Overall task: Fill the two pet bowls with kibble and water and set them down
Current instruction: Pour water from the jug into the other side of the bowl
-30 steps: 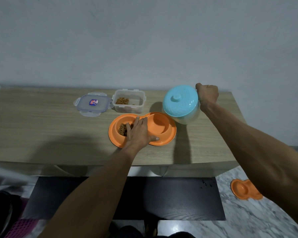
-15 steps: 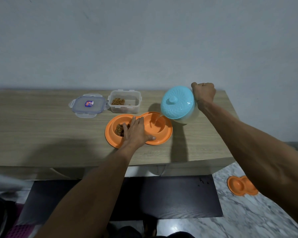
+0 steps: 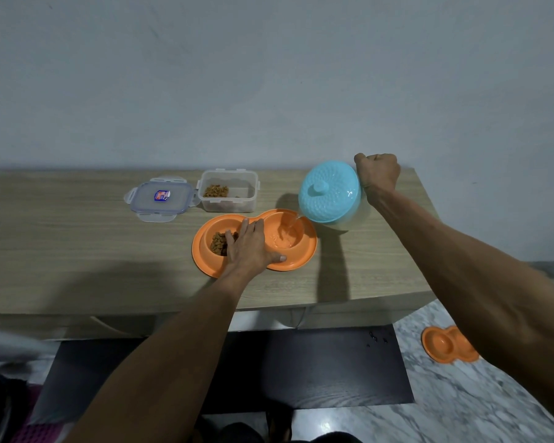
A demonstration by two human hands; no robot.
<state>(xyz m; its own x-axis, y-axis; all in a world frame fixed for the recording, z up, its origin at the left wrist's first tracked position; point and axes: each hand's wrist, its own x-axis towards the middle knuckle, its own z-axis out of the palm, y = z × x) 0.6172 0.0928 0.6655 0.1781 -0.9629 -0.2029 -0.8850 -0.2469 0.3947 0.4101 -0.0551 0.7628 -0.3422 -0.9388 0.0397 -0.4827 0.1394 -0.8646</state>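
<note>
An orange double pet bowl sits on the wooden table. Its left cup holds kibble; water pools in its right cup. My left hand lies flat with straight fingers on the bowl's middle, thumb on the front rim. My right hand grips the handle of a jug with a light blue lid, tilted toward me and to the left. A thin stream of water runs from the jug into the right cup.
A clear box with some kibble stands behind the bowl, its lid lying to the left. A second orange double bowl rests on the marble floor at the right. A dark mat lies below the table.
The jug has tilted further over and water now pours into the right cup. My left hand has stayed on the bowl.
</note>
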